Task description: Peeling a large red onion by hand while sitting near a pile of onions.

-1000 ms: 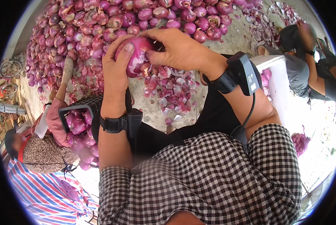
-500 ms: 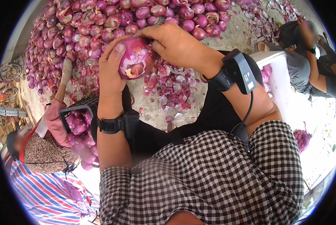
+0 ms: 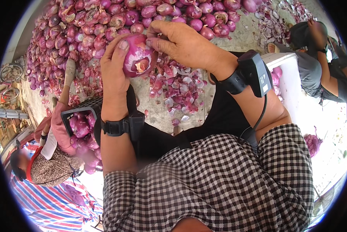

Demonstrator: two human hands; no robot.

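Purple-skinned round onion (image 3: 137,58) sits cupped in the left hand (image 3: 115,67), raised so its papery skin faces the right hand (image 3: 181,42), whose fingertips pinch it at one o'clock, above a heap of red onions (image 3: 103,19)

The onion (image 3: 137,58) is purple-red with a paler pink patch, like the purple heap of onions (image 3: 103,23) and pink-white peels (image 3: 177,87) on the grey floor (image 3: 158,112). Both wrists wear black bands (image 3: 117,127), the sleeves (image 3: 220,181) are black-and-white check, and a red, white and blue striped sheet (image 3: 49,208) lies lower left.
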